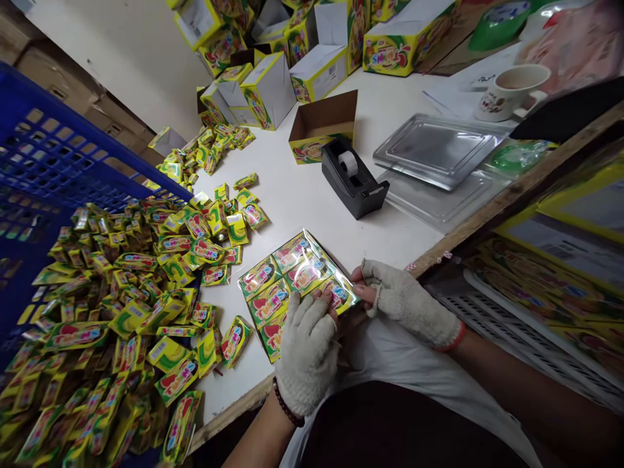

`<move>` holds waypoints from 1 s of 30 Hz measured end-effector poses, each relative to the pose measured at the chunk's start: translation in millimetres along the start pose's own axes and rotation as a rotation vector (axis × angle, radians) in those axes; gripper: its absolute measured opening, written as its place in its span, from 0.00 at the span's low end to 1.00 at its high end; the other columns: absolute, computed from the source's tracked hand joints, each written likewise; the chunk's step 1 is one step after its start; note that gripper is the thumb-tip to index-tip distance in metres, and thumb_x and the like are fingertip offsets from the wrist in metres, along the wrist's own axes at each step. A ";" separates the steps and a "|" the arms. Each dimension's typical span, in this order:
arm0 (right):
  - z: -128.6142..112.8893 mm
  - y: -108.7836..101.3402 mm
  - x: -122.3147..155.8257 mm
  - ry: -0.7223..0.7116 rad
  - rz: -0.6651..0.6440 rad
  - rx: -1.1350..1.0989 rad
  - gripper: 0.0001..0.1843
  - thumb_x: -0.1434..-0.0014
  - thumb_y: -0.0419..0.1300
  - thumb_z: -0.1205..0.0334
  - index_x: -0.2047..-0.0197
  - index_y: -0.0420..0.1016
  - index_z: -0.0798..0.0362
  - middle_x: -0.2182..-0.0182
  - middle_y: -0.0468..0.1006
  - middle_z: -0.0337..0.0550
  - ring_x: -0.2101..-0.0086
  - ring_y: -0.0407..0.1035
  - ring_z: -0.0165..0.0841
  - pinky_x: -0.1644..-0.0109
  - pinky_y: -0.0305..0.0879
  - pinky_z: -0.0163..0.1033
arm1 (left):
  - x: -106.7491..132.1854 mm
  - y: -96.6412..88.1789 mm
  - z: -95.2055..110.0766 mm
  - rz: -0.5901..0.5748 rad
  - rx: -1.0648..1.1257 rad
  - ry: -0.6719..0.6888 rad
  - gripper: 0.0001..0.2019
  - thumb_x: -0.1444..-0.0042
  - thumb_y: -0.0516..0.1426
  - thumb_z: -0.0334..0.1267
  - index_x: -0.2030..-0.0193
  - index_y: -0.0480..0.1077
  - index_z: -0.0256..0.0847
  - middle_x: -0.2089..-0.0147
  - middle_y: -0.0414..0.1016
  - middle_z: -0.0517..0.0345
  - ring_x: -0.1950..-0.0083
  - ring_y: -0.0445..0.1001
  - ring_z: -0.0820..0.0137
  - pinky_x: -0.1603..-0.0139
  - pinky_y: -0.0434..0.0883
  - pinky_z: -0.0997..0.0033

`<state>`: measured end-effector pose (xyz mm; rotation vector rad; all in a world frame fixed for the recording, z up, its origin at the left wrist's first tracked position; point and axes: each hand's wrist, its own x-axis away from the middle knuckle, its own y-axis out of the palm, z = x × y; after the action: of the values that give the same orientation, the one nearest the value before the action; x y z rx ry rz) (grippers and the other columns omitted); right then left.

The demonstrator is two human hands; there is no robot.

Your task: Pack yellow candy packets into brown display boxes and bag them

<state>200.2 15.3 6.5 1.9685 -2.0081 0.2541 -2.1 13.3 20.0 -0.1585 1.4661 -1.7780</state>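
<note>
A square clear plastic tray filled with yellow-green candy packets lies at the table's near edge. Across its near side rests my left hand, in a white fingerless glove, with fingers stretched over the packets; its thumb is hidden. My right hand, gloved the same way, pinches the tray's right corner between thumb and fingers. Close by on the left, a loose candy packet lies apart from the tray. Beyond it is a large heap of similar packets.
A blue crate stands at left. Behind the tray are a black tape dispenser and an open carton. Stacked plastic trays and a mug sit at right. Display boxes crowd the back.
</note>
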 end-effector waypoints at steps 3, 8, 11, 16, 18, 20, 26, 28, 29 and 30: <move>-2.6 2.0 0.8 0.019 0.028 0.019 0.20 0.52 0.62 0.47 0.61 0.70 0.52 0.72 0.72 0.37 0.75 0.64 0.28 0.71 0.64 0.36 | -15.3 -7.3 1.9 -0.041 0.100 -0.120 0.07 0.39 0.53 0.25 0.61 0.68 0.42 0.50 0.76 0.51 0.49 0.74 0.65 0.41 0.72 0.55; -12.5 4.0 -0.7 0.117 0.010 0.046 0.20 0.53 0.60 0.52 0.57 0.70 0.52 0.72 0.73 0.36 0.77 0.64 0.28 0.74 0.62 0.35 | -64.2 -9.0 -24.0 -0.198 -0.171 -0.232 0.08 0.38 0.56 0.34 0.52 0.69 0.39 0.43 0.71 0.43 0.42 0.69 0.54 0.41 0.69 0.47; -16.7 3.9 -1.5 0.124 -0.005 0.056 0.20 0.52 0.59 0.54 0.56 0.72 0.53 0.73 0.72 0.36 0.78 0.62 0.27 0.76 0.60 0.35 | -87.1 -3.8 -46.7 -0.233 -0.253 -0.290 0.17 0.38 0.58 0.39 0.44 0.66 0.38 0.35 0.66 0.41 0.32 0.61 0.51 0.31 0.56 0.40; -12.7 2.9 -10.2 0.034 -0.021 0.062 0.17 0.51 0.61 0.55 0.58 0.73 0.53 0.69 0.77 0.40 0.69 0.69 0.32 0.67 0.67 0.37 | -97.3 -3.2 -53.9 -0.223 -0.293 -0.286 0.19 0.37 0.55 0.40 0.40 0.66 0.39 0.38 0.69 0.43 0.35 0.64 0.53 0.34 0.61 0.46; -10.0 3.0 -19.9 -0.015 0.006 0.091 0.17 0.50 0.62 0.54 0.58 0.73 0.53 0.67 0.77 0.41 0.67 0.71 0.34 0.63 0.68 0.39 | -99.1 -6.2 -50.8 -0.289 -0.340 -0.255 0.22 0.35 0.53 0.40 0.36 0.64 0.40 0.40 0.69 0.44 0.39 0.67 0.53 0.40 0.65 0.48; -8.3 3.4 -31.2 -0.040 0.030 0.153 0.17 0.50 0.62 0.54 0.58 0.73 0.53 0.68 0.76 0.40 0.67 0.70 0.35 0.63 0.68 0.40 | -101.2 -8.8 -49.1 -0.346 -0.374 -0.251 0.23 0.34 0.52 0.41 0.34 0.63 0.40 0.43 0.70 0.45 0.44 0.69 0.54 0.44 0.67 0.49; -12.0 1.6 -43.9 -0.037 -0.065 0.152 0.18 0.50 0.61 0.60 0.55 0.74 0.54 0.63 0.81 0.43 0.63 0.73 0.37 0.59 0.70 0.40 | -100.6 -9.8 -50.1 -0.351 -0.396 -0.309 0.22 0.33 0.50 0.43 0.34 0.63 0.40 0.47 0.70 0.47 0.47 0.68 0.54 0.45 0.66 0.48; -15.0 0.0 -42.2 -0.009 -0.113 0.071 0.18 0.50 0.60 0.61 0.55 0.74 0.53 0.63 0.81 0.43 0.63 0.74 0.37 0.60 0.70 0.39 | -100.3 -10.1 -49.9 -0.355 -0.402 -0.325 0.22 0.33 0.49 0.43 0.34 0.63 0.40 0.48 0.70 0.46 0.48 0.68 0.54 0.46 0.66 0.47; -16.4 -0.5 -42.2 0.007 -0.121 0.056 0.16 0.50 0.60 0.62 0.56 0.74 0.53 0.64 0.81 0.42 0.64 0.74 0.36 0.62 0.70 0.39 | -100.5 -10.1 -50.0 -0.363 -0.397 -0.329 0.22 0.33 0.49 0.44 0.35 0.64 0.40 0.48 0.70 0.46 0.49 0.69 0.54 0.46 0.66 0.46; -17.7 -0.7 -43.3 0.017 -0.114 0.061 0.15 0.51 0.60 0.63 0.58 0.73 0.52 0.66 0.80 0.41 0.66 0.73 0.35 0.63 0.69 0.38 | -100.9 -9.9 -50.4 -0.370 -0.387 -0.332 0.22 0.33 0.50 0.44 0.35 0.64 0.40 0.48 0.71 0.46 0.49 0.69 0.54 0.46 0.67 0.46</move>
<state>202.8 62.0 8.1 2.1018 -1.8912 0.3073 32.0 116.7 51.0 -0.9302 1.5857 -1.6203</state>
